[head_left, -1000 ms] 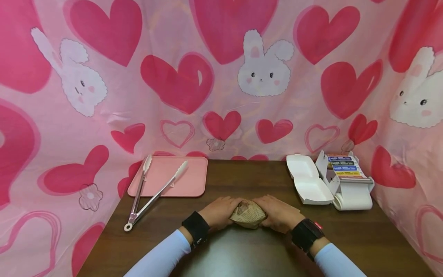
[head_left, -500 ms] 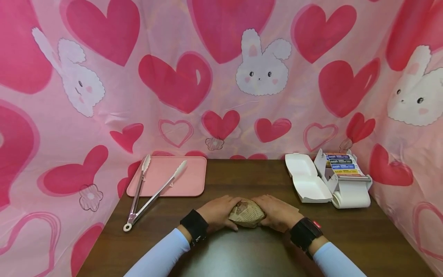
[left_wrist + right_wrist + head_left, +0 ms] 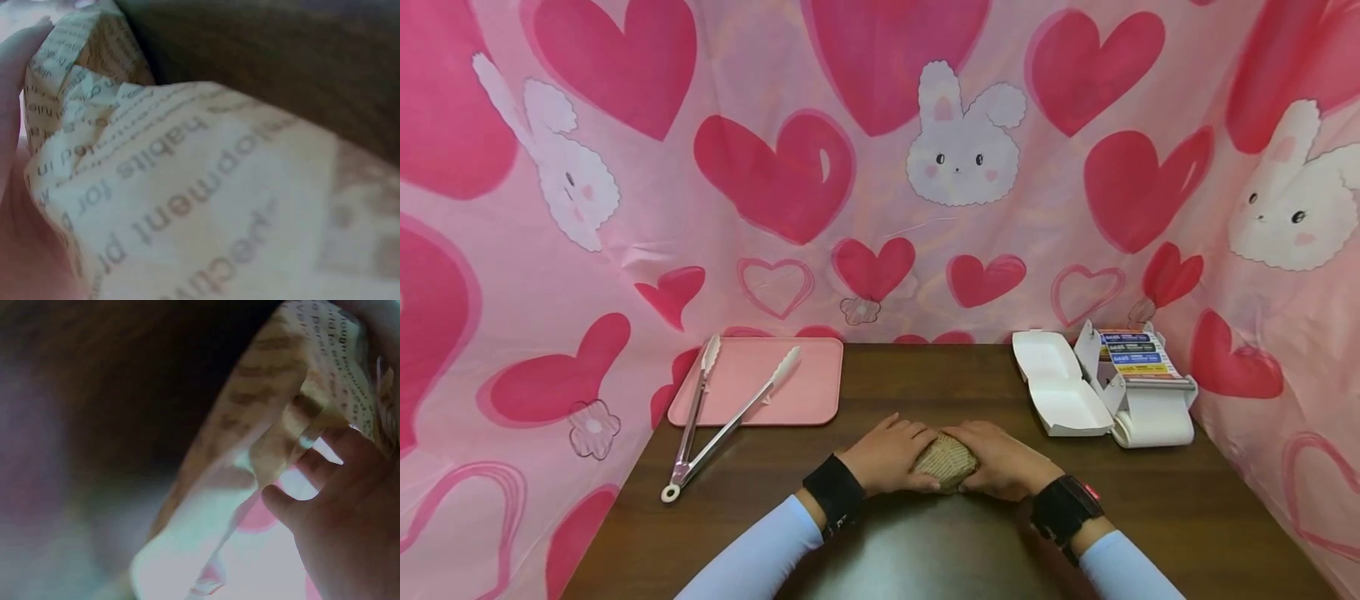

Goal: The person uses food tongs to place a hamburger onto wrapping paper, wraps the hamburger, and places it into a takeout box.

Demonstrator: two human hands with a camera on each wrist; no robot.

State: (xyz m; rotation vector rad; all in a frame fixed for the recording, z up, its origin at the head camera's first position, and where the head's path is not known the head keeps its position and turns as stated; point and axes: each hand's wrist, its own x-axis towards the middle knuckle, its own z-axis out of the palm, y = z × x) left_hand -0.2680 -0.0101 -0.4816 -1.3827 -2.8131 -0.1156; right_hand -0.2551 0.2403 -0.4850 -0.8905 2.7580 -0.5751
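- I am viewing a paper-wrapped parcel (image 3: 946, 462), its brown paper printed with text. It is sitting between both hands at the near middle of the bench (image 3: 925, 379); I am not managing to tell whether it is resting on the surface or being held just above it.
- Left hand (image 3: 887, 457): fingers and thumb are curving around the parcel's left end, clamping it.
- Right hand (image 3: 1003, 460): fingers and thumb are gripping the right end. In the right wrist view, loose paper (image 3: 247, 394) is standing open beside them.
- I am judging the step in hand to be shaping and closing the wrap; the contents are lying hidden.
- I am advising that the left hand be holding the folded end steady while the right fingers are gathering slack inward.
- I am specifying even, gentle pressure: hard squeezing is risking a tear, or crushing whatever is inside.
- I am recommending pressing each crease flat before releasing either end, since this paper is probably tending to spring open.
- I am excluding the tongs (image 3: 692, 418), whose tips are lying over the pink tray (image 3: 808, 383), and the open white box (image 3: 1070, 404); all are sitting apart from the hands.
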